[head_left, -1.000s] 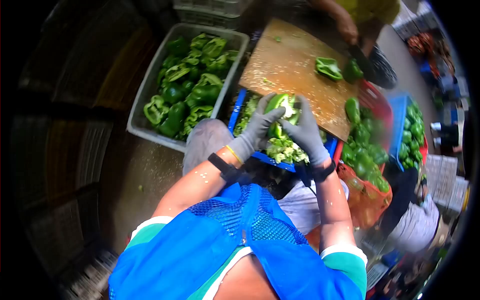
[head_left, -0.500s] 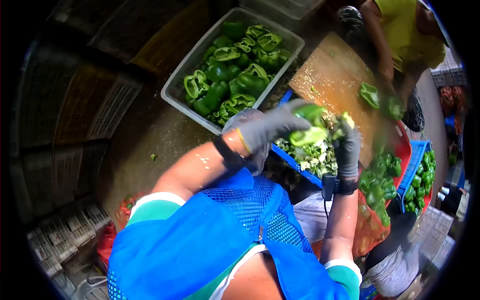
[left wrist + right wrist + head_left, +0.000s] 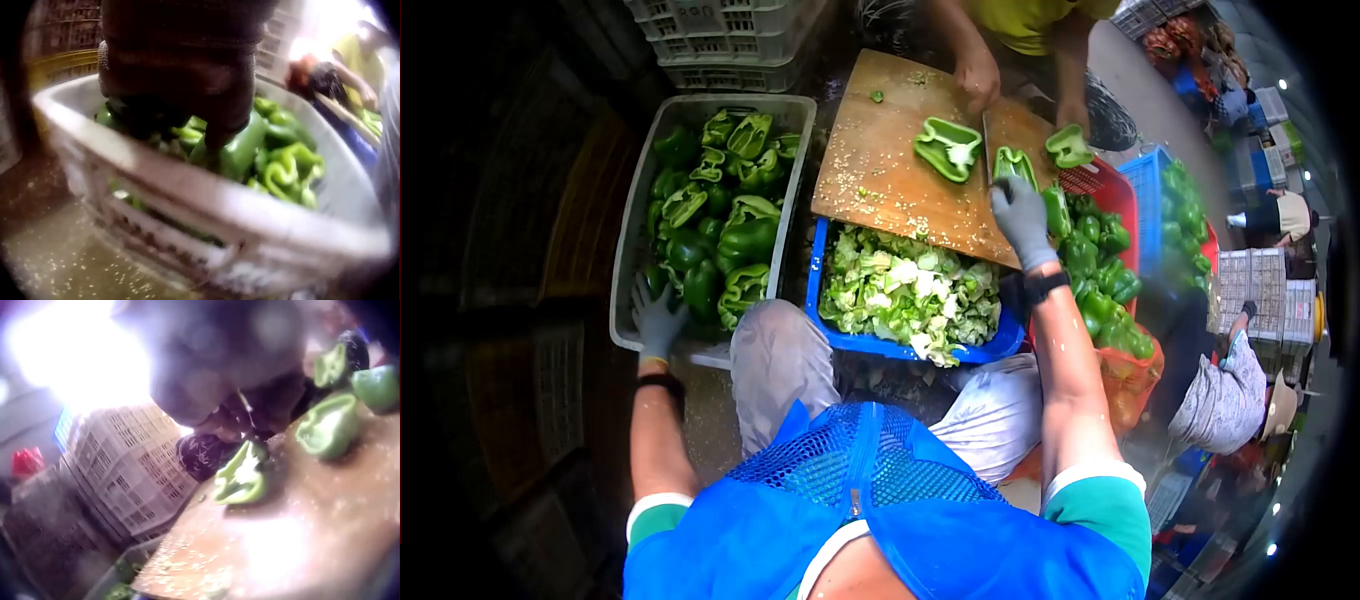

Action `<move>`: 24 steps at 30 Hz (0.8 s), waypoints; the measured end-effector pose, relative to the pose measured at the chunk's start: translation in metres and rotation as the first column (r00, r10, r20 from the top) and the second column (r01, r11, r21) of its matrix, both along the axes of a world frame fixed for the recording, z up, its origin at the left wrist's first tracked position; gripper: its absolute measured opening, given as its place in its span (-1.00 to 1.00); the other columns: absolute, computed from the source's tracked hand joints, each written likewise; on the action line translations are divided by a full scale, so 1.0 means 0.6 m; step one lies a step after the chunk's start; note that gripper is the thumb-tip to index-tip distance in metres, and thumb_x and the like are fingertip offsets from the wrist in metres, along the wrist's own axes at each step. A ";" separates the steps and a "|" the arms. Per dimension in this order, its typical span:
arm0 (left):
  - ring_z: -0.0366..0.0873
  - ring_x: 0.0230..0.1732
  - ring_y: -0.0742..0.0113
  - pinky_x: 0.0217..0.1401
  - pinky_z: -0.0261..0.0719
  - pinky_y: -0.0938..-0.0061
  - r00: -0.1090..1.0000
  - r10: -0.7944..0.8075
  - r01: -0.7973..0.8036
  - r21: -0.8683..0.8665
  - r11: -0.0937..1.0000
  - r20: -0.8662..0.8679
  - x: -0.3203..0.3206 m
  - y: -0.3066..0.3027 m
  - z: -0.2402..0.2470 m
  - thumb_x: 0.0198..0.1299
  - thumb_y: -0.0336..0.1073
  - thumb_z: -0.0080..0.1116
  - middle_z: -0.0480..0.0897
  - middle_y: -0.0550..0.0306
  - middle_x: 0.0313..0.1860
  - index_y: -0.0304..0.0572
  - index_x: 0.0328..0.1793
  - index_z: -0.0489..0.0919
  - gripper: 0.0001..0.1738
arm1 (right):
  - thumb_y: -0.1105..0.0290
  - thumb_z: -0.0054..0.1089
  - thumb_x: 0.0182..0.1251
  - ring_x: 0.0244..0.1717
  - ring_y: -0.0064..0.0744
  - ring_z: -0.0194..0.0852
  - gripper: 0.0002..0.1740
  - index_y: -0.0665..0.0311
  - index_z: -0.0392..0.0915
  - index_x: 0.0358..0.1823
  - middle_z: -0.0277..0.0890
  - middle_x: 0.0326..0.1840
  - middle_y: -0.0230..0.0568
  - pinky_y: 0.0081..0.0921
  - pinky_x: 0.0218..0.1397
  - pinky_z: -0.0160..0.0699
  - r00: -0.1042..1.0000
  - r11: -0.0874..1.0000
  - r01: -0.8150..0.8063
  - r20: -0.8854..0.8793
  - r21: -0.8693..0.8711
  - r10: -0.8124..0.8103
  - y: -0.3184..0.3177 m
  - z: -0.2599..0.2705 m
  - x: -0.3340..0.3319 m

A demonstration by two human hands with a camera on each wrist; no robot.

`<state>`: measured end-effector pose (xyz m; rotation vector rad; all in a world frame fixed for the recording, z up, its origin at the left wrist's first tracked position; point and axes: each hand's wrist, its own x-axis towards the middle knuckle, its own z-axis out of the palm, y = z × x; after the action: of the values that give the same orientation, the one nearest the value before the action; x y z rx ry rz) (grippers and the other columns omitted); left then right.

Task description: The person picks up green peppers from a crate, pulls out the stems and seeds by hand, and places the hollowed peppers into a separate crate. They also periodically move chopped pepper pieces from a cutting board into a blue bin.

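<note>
My gloved left hand (image 3: 657, 315) reaches over the front left corner of a grey crate (image 3: 628, 230), fingers spread down among the green bell pepper halves (image 3: 750, 243). In the left wrist view, its dark fingers touch a glossy green pepper (image 3: 247, 150) behind the crate's rim. My gloved right hand (image 3: 1022, 222) is over the near right edge of a wooden cutting board (image 3: 890, 130), its fingertips right at the lower end of a pepper half (image 3: 1013, 163). Another pepper half (image 3: 948, 150) lies left of that, cut side up. Its fingers are partly hidden from above.
A blue tub (image 3: 813, 290) of pepper cores (image 3: 910, 290) stands under the board's near edge. Across from me, a person's hand (image 3: 978, 78) holds a knife (image 3: 986, 130); a pepper half (image 3: 1068, 147) is by their other hand. Whole peppers (image 3: 1090, 250) fill a red crate (image 3: 1125, 195) at right.
Both hands were together over the blue tub, pulling a pepper apart. My left hand has since moved left to the crate, my right forward to the board. The view has also shifted.
</note>
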<state>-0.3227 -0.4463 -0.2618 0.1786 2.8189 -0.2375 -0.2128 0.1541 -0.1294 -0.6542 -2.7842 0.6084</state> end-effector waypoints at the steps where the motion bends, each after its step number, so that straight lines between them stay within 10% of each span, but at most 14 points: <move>1: -0.10 0.54 -0.27 0.33 0.20 -0.21 0.998 0.055 -0.057 0.049 0.997 0.043 -0.012 -0.023 -0.009 0.06 0.05 0.20 -0.19 -0.19 0.60 0.46 0.50 0.21 -0.19 | 0.29 0.08 0.21 -0.26 0.09 0.59 -0.75 0.28 0.57 -0.20 0.60 -0.26 0.09 -0.18 -0.17 0.57 1.000 0.992 -0.011 -0.002 0.125 0.011 0.011 -0.006 -0.030; 4: 0.10 0.45 -0.39 0.31 0.18 -0.27 0.964 0.227 -0.253 0.209 0.945 0.140 -0.049 -0.074 -0.022 0.15 -0.13 0.08 -0.23 -0.21 0.60 0.54 0.56 0.05 -0.17 | 0.33 0.07 0.17 -0.24 0.10 0.56 -0.77 0.24 0.56 -0.18 0.56 -0.24 0.07 -0.13 -0.17 0.54 0.995 0.910 -0.005 -0.091 0.415 0.047 0.016 -0.011 -0.100; 7: 0.33 0.29 -0.40 0.30 0.29 -0.11 0.931 0.359 -0.350 -0.134 0.927 0.057 -0.009 -0.010 -0.005 0.15 -0.19 0.06 -0.18 -0.22 0.59 0.54 0.57 -0.02 -0.14 | 0.35 0.09 0.14 -0.09 0.05 0.52 -0.75 0.26 0.54 -0.16 0.50 -0.11 0.05 -0.11 -0.10 0.52 0.959 0.839 0.081 -0.271 0.538 0.081 -0.026 0.032 -0.112; 11: 0.47 0.11 -0.31 0.30 0.23 -0.10 0.988 0.153 -0.156 0.316 0.936 0.035 0.033 -0.075 -0.150 0.23 -0.26 -0.06 0.09 -0.32 0.50 -0.06 0.50 0.18 -0.34 | 0.23 0.13 0.18 0.07 0.15 0.42 -0.67 0.28 0.52 -0.10 0.46 -0.01 0.10 -0.06 0.09 0.45 0.980 0.961 -0.197 0.035 0.196 0.194 -0.087 -0.002 -0.137; 14: 0.38 0.26 -0.28 0.33 0.22 -0.13 0.998 -0.019 0.019 0.002 1.000 0.055 0.041 -0.026 -0.070 0.23 -0.33 -0.15 0.19 -0.30 0.46 -0.28 0.44 0.18 -0.38 | 0.12 0.06 0.22 0.04 0.18 0.46 -0.53 0.35 0.49 -0.01 0.45 0.05 0.21 -0.07 0.11 0.46 0.964 0.950 -0.239 0.170 0.203 0.206 -0.080 -0.111 -0.179; 16: 0.51 0.16 -0.22 0.22 0.42 -0.03 0.965 0.109 -0.170 0.256 0.952 0.238 0.013 -0.045 -0.015 0.16 -0.29 -0.06 0.25 -0.23 0.44 -0.15 0.44 0.23 -0.35 | 0.10 0.05 0.22 0.04 0.17 0.47 -0.50 0.39 0.49 0.00 0.47 0.04 0.27 -0.09 0.11 0.46 0.930 0.953 -0.277 0.285 0.121 0.234 -0.095 -0.079 -0.193; 21: 0.61 0.01 -0.09 0.02 0.57 0.13 0.907 -0.041 0.041 0.008 0.999 0.420 -0.073 0.089 0.141 0.13 -0.20 0.07 0.62 -0.12 0.06 -0.09 0.17 0.52 -0.55 | 0.11 0.20 0.17 0.00 0.09 0.54 -0.49 0.45 0.53 -0.06 0.56 -0.06 0.25 -0.23 0.08 0.48 0.909 0.882 -0.123 0.305 -0.455 0.284 -0.100 -0.049 -0.159; 22: 0.60 0.02 -0.09 0.05 0.56 0.20 0.924 -0.067 -0.005 0.189 0.982 0.376 -0.061 0.168 0.218 0.11 -0.14 0.11 0.64 -0.09 0.01 -0.09 0.13 0.55 -0.56 | 0.11 0.22 0.17 -0.01 0.06 0.55 -0.47 0.39 0.51 0.03 0.55 -0.05 0.21 -0.21 0.07 0.49 0.901 0.909 -0.371 0.164 -0.191 0.402 -0.097 -0.091 -0.137; 23: 0.67 -0.17 0.02 -0.13 0.62 0.24 0.982 -0.181 0.173 0.615 0.769 -0.051 -0.043 0.199 0.178 0.12 -0.09 0.14 0.65 -0.19 -0.07 -0.19 0.21 0.50 -0.45 | 0.16 0.20 0.15 -0.02 0.09 0.54 -0.51 0.36 0.49 0.02 0.53 -0.04 0.18 -0.17 0.06 0.49 0.924 0.925 -0.375 0.101 0.053 0.369 -0.108 -0.113 -0.110; 24: 0.66 -0.11 0.16 -0.07 0.60 0.35 0.979 -0.133 -0.056 0.838 0.543 0.152 -0.028 0.267 0.217 0.14 -0.06 0.16 0.65 -0.15 -0.04 -0.20 0.23 0.49 -0.43 | 0.20 0.18 0.12 -0.03 0.12 0.53 -0.53 0.35 0.49 0.00 0.52 -0.03 0.18 -0.15 0.06 0.49 0.923 0.937 -0.346 0.196 0.052 0.330 -0.130 -0.090 -0.098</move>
<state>-0.3396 -0.2860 -0.1314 0.4398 2.4629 1.1187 -0.2715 0.0760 -0.1837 -0.2182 -3.1082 0.5061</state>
